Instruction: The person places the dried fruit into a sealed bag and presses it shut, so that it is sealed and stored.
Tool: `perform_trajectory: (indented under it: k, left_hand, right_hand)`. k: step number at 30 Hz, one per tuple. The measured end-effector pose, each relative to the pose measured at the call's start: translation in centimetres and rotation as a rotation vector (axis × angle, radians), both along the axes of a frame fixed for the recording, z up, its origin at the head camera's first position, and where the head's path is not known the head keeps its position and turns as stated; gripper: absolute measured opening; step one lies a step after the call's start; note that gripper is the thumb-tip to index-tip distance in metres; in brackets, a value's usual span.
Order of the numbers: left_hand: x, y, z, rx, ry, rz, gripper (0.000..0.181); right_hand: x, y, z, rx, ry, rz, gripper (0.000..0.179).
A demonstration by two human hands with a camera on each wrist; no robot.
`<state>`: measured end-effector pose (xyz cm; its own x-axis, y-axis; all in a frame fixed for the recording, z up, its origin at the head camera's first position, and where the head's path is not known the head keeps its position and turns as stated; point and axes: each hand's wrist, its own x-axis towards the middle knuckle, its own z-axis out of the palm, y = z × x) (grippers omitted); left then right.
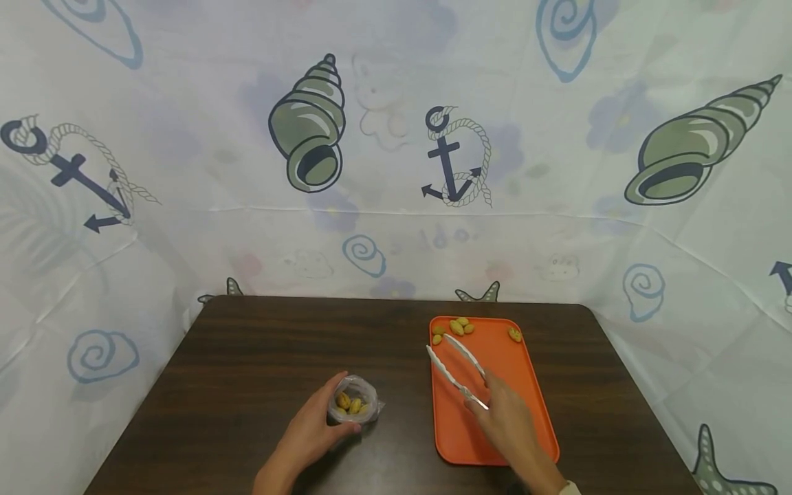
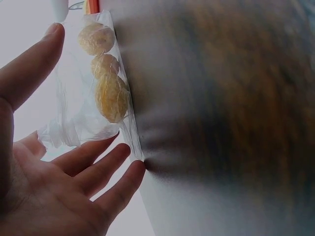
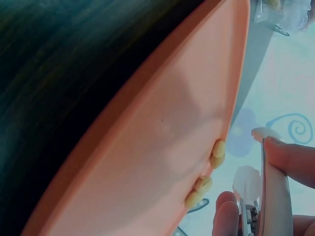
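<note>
My left hand (image 1: 311, 432) holds a clear plastic bag (image 1: 371, 390) with its mouth open upward, thumb on the near side and fingers round the far side. Several yellow-brown, wrinkled nut-like pieces (image 2: 112, 98) lie at the bottom of the bag, which stands on the table. In my right hand (image 1: 510, 421) is a pair of tongs (image 1: 447, 375) with pale tips, their arms spread apart over an orange tray (image 1: 467, 436). The tips point at a few more of the nut-like pieces (image 1: 456, 328) along the tray's far left edge, with nothing gripped between them.
A single piece (image 1: 514, 335) sits in the tray's far right corner. The dark wooden table (image 1: 260, 350) extends left of the bag and ends at a white patterned cloth (image 1: 396, 254) behind and beside it. The tray has a low raised rim.
</note>
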<state>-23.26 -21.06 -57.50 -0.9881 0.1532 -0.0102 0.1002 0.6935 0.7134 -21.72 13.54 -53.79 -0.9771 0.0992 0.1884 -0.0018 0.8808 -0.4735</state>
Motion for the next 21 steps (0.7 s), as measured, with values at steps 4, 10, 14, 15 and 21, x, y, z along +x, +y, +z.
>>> perform_trajectory:
  k: [4,10,14,15,21]
  left_hand:
    - [0.0,0.0,0.0,-0.003,-0.002,-0.002,0.097]
    - [-0.1,0.0,0.0,-0.008,-0.007,-0.001,0.098]
    - [-0.2,0.0,0.0,-0.008,-0.006,0.0,0.098]
    - [-0.1,0.0,0.0,-0.008,-0.006,0.0,0.097]
    - [-0.1,0.0,-0.1,-0.007,-0.006,-0.002,0.097]
  right_hand:
    - [-0.4,0.0,-0.1,0.001,-0.007,-0.009,0.06]
    - [-1.1,0.1,-0.2,-0.002,-0.038,-0.008,0.059]
    - [-1.3,0.2,-0.4,0.016,-0.037,-0.006,0.054]
    - [-1.4,0.2,-0.5,0.02,-0.034,-0.006,0.053]
    - [-2.1,0.1,-0.7,0.039,-0.072,-0.03,0.049]
